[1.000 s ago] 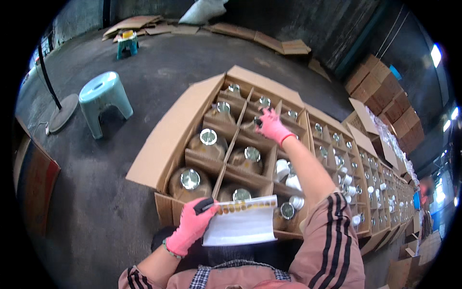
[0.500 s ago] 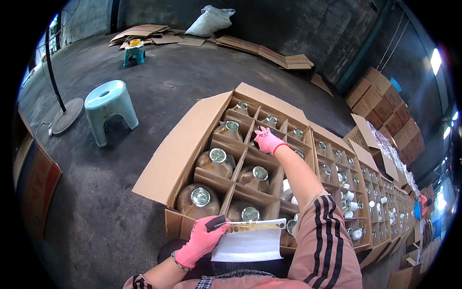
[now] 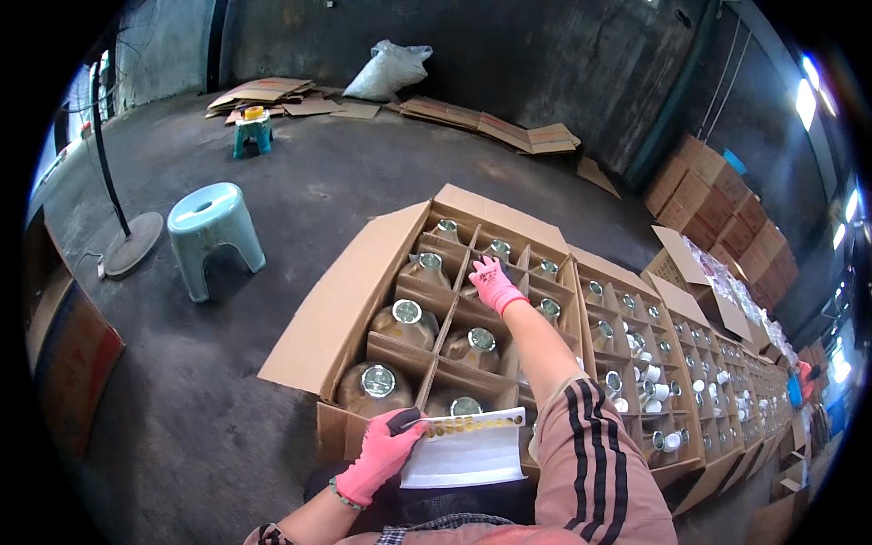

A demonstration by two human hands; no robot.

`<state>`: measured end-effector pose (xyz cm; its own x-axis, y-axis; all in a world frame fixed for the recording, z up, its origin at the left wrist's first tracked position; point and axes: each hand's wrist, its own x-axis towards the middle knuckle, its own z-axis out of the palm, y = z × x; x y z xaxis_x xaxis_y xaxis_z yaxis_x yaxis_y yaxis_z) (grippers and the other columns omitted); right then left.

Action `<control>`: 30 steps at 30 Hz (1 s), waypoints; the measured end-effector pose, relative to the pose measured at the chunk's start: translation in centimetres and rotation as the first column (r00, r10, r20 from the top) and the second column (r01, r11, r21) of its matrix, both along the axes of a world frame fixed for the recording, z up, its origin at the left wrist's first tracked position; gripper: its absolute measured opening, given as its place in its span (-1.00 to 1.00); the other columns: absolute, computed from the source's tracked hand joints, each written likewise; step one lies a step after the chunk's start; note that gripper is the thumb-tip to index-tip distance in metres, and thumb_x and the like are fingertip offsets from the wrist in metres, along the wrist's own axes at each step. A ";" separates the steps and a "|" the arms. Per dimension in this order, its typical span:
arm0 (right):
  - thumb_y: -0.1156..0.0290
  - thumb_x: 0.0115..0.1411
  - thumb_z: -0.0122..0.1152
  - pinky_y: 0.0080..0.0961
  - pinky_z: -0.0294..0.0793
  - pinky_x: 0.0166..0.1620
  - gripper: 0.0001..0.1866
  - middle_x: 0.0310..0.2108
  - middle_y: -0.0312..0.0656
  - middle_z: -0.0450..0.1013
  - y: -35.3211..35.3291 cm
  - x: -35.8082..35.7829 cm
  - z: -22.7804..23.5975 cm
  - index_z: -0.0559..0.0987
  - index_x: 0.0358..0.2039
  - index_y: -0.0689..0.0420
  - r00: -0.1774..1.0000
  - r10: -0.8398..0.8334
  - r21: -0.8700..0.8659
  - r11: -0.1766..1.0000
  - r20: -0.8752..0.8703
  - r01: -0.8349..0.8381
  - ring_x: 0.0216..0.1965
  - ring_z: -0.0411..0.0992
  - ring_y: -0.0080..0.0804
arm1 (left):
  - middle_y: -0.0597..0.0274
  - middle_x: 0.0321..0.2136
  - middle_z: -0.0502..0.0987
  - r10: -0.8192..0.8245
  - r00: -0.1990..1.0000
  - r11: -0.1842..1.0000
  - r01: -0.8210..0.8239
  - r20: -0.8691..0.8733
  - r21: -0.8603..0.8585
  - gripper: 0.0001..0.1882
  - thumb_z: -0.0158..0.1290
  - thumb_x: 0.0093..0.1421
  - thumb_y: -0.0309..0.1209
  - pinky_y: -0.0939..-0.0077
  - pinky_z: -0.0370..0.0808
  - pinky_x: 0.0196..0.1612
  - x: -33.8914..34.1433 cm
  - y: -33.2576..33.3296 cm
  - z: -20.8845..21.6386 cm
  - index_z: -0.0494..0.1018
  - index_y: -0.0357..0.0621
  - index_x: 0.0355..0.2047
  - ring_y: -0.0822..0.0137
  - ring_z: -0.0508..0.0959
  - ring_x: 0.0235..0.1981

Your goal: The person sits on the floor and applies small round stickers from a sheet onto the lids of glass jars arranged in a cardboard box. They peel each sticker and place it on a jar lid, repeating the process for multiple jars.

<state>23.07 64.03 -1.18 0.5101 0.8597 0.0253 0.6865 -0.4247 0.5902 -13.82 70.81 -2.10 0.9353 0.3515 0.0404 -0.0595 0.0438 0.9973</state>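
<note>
My left hand [image 3: 385, 454], in a pink glove with a dark coating, pinches the left edge of a white sheet of round gold stickers [image 3: 474, 423]. The sheet spans the near edge of an open cardboard box [image 3: 325, 282]. Wide clear glass bottles with silvery round tops stand in the box's divided cells, among them a bottle [image 3: 405, 323] in the left column. Over a middle-column cell, my right hand [image 3: 496, 283], gloved alike, reaches down with bent fingers. Its fingertips and whatever they touch are hidden inside the cell.
More open boxes of bottles with white caps [image 3: 650, 372] run off to the right. A light-blue stool [image 3: 214, 218] and a round stand base [image 3: 133, 245] are at left. Flattened cardboard [image 3: 490, 125] and a white sack [image 3: 389, 71] lie by the far wall; stacked cartons [image 3: 718, 195] stand right.
The view has shifted, so the background sits lower in the picture. My right hand stays at the same middle cell with its fingers slightly shifted; my left hand keeps the sticker sheet.
</note>
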 end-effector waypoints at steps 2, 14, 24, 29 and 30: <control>0.36 -0.13 0.08 -0.21 0.17 -0.02 -0.73 -0.13 -0.12 0.31 0.0 -0.1 0.7 0.47 -0.33 0.07 0.997 0.072 0.145 0.986 0.039 -0.077 -0.04 0.21 -0.16 | 0.36 -0.63 0.44 0.054 0.998 0.998 -0.055 0.012 0.044 -0.83 0.04 0.01 -0.39 0.67 0.31 -0.48 0.0 -0.1 0.4 0.46 -0.23 -0.42 0.59 0.35 -0.56; 0.21 -0.20 0.24 -0.30 0.24 -0.12 -0.62 -0.37 -0.06 0.38 -6.7 -28.2 10.3 0.47 -0.36 0.14 0.674 0.395 0.370 0.909 -0.625 -0.190 -0.24 0.30 -0.09 | 0.42 -0.57 0.43 0.017 1.000 0.998 -0.018 0.005 0.059 -0.76 0.05 0.03 -0.32 0.69 0.31 -0.42 -1.7 0.6 0.3 0.45 -0.24 -0.36 0.62 0.34 -0.49; 0.36 -0.19 0.20 -0.33 0.26 -0.27 -0.82 -0.53 -0.14 0.37 -8.7 -27.0 9.4 0.44 -0.56 0.13 0.659 0.439 0.516 0.852 -0.610 -0.090 -0.38 0.32 -0.16 | 0.34 -0.53 0.40 -0.141 0.977 0.986 0.124 0.162 0.110 -0.83 0.09 -0.02 -0.42 0.66 0.31 -0.45 -1.2 -0.5 0.7 0.43 -0.25 -0.42 0.56 0.34 -0.51; 0.36 -0.20 0.21 -0.31 0.25 -0.20 -0.81 -0.48 -0.14 0.36 -9.4 -28.6 9.2 0.45 -0.54 0.13 0.687 0.414 0.519 0.852 -0.597 -0.063 -0.33 0.30 -0.14 | 0.28 -0.54 0.38 -0.212 0.973 0.973 0.202 0.090 0.111 -0.81 0.10 -0.04 -0.41 0.60 0.30 -0.43 -1.9 0.1 1.3 0.41 -0.29 -0.45 0.50 0.35 -0.49; 0.36 -0.20 0.21 -0.31 0.25 -0.19 -0.80 -0.49 -0.14 0.36 -9.4 -28.5 9.4 0.45 -0.53 0.14 0.691 0.386 0.496 0.867 -0.612 -0.045 -0.33 0.30 -0.14 | 0.29 -0.54 0.38 -0.201 0.978 0.977 0.196 0.061 0.077 -0.81 0.10 -0.03 -0.41 0.61 0.30 -0.43 -1.9 0.0 1.3 0.41 -0.29 -0.45 0.51 0.35 -0.49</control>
<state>-5.42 54.67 8.19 0.3317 0.9343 0.1303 0.9193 -0.2891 -0.2670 -15.76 70.79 -0.84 0.9804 0.1527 0.1246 -0.1249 -0.0081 0.9921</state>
